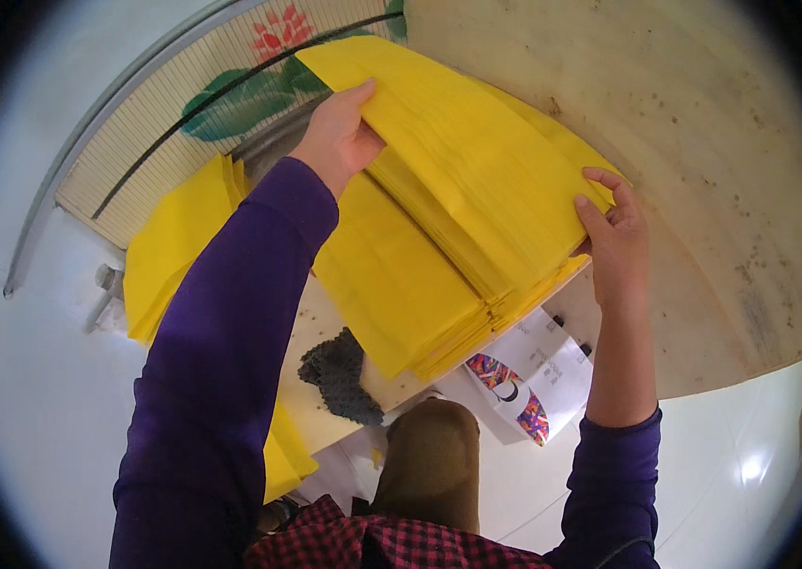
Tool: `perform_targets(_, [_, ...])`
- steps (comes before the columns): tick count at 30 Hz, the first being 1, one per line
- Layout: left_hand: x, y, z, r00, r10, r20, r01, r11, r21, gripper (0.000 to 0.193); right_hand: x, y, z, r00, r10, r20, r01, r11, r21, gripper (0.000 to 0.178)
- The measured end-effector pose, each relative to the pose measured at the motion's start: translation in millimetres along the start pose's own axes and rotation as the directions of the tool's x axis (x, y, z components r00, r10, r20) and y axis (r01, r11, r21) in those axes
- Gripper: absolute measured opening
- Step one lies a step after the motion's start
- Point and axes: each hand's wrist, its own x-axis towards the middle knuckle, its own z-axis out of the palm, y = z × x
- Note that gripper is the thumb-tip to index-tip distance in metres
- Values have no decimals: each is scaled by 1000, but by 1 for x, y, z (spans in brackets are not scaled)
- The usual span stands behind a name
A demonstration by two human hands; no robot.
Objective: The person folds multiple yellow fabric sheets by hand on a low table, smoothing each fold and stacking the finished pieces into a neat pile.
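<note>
Two hands (477, 190) grip yellow sheets (458, 180) | stained board (723, 171) | white floor (31, 379), probably

Your sleeves: dark purple, long, plain knit. Left sleeve (221, 360) covers to the wrist; right sleeve (614, 484) is pushed up, forearm bare above it. Hands bare: left hand (339, 137), right hand (614, 237). Red-black checked garment (372, 542) at bottom centre, brown trouser knee (429, 460) above it.
</note>
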Motion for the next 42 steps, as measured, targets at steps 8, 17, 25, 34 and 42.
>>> perform_targets(8, [41,-45,-40,977,-170,-129,179,982,64,32,10,37,3,987,136,81,-121,978,-168,19])
perform_targets(17, [51,-48,-59,969,-68,-239,145,936,319,30,9,38,3,991,120,66,-101,965,-241,20])
perform_targets(25, [31,-38,-64,946,172,-273,-20,876,483,64,-15,41,-14,992,-127,-9,115,925,-361,37])
perform_targets(34, [36,-26,-81,948,52,-313,117,860,497,65,-46,73,24,798,-602,-21,510,695,-507,74])
perform_targets(42, [59,-12,-88,958,84,-275,130,725,677,73,-41,78,44,792,-607,-58,514,715,-474,81])
